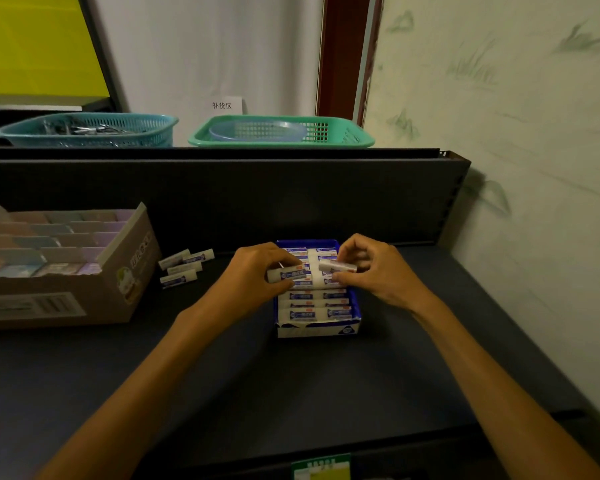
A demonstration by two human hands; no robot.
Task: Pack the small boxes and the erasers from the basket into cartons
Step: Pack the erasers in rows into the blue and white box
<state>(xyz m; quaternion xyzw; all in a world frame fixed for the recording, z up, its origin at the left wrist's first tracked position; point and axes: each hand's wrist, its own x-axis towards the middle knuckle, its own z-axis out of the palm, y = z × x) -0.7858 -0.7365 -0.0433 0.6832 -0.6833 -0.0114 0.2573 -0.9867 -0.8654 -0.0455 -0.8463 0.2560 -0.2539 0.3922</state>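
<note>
Brown carton and loose erasers lie left; both hands pinch erasers

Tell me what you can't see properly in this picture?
Head view:
- Back rows of the blue carton: hidden by the left hand and right hand.
- Print on the loose erasers: too small.
- Contents of the teal basket: dark, blurred.
- Brown carton: cut off at left edge.

the left hand and right hand cover the blue carton's middle rows. print on the erasers is too small to read. the brown carton runs off the left edge. contents of the teal basket are blurred.
</note>
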